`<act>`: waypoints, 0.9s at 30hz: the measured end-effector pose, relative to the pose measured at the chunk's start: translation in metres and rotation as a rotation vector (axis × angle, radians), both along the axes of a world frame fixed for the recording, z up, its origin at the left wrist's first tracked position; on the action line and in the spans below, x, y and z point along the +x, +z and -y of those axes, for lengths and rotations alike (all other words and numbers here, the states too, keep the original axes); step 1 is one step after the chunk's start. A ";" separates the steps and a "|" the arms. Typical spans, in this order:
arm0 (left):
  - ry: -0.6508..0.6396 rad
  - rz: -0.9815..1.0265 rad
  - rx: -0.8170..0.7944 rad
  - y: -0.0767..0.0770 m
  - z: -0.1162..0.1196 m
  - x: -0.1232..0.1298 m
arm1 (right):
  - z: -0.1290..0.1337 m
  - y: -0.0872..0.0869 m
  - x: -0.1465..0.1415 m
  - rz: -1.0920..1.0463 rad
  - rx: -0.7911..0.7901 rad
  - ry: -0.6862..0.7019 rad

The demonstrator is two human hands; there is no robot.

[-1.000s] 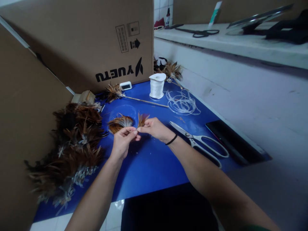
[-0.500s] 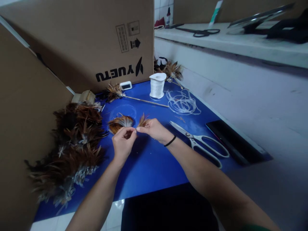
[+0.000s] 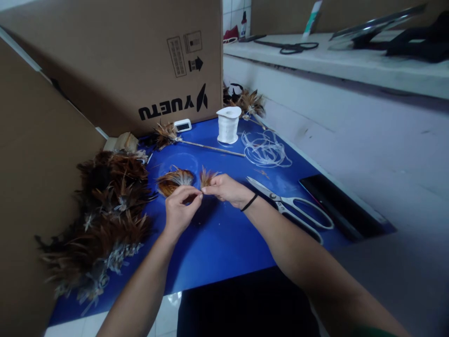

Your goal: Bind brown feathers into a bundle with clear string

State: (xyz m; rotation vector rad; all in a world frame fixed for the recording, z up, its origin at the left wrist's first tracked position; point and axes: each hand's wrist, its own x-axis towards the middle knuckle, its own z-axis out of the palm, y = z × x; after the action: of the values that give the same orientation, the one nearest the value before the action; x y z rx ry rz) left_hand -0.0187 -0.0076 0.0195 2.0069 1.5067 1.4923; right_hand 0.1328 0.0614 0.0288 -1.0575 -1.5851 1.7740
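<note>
My right hand is closed on a small tuft of brown feathers, whose tips point up and away from me. My left hand pinches thumb to forefinger right against my right fingertips, at the base of the tuft; whatever lies in that pinch is too small to make out. Just beyond my left hand, a bundle of brown and grey feathers rests on the blue table. Large scissors lie partly opened beside my right wrist.
Dark feather bunches are heaped along the left. A feather-topped stick, a white spool and loose clear ribbon lie farther back. A black tablet-like slab borders the right wall; a cardboard box stands behind.
My left fingertips have shifted slightly to the right, closer against my right hand. The tuft has tilted more upright, and the view has moved a little.
</note>
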 end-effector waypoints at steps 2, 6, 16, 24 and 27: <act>-0.043 0.086 -0.100 -0.003 -0.002 -0.003 | -0.001 0.001 0.001 0.001 -0.011 0.019; -0.041 0.170 -0.122 -0.005 -0.003 -0.002 | -0.001 0.004 0.002 -0.030 -0.010 -0.002; -0.024 0.090 0.041 -0.003 0.001 0.005 | 0.004 0.007 -0.001 -0.003 -0.036 -0.054; 0.050 0.063 0.028 -0.007 -0.003 0.003 | 0.005 0.003 -0.002 0.039 0.053 -0.001; 0.071 0.007 0.019 -0.006 -0.002 0.004 | 0.005 0.000 -0.002 0.052 0.126 0.006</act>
State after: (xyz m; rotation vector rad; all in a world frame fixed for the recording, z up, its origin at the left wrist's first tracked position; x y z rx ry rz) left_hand -0.0143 -0.0055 0.0133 1.9754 1.5828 1.5450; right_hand 0.1308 0.0566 0.0290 -1.0472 -1.7094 1.6391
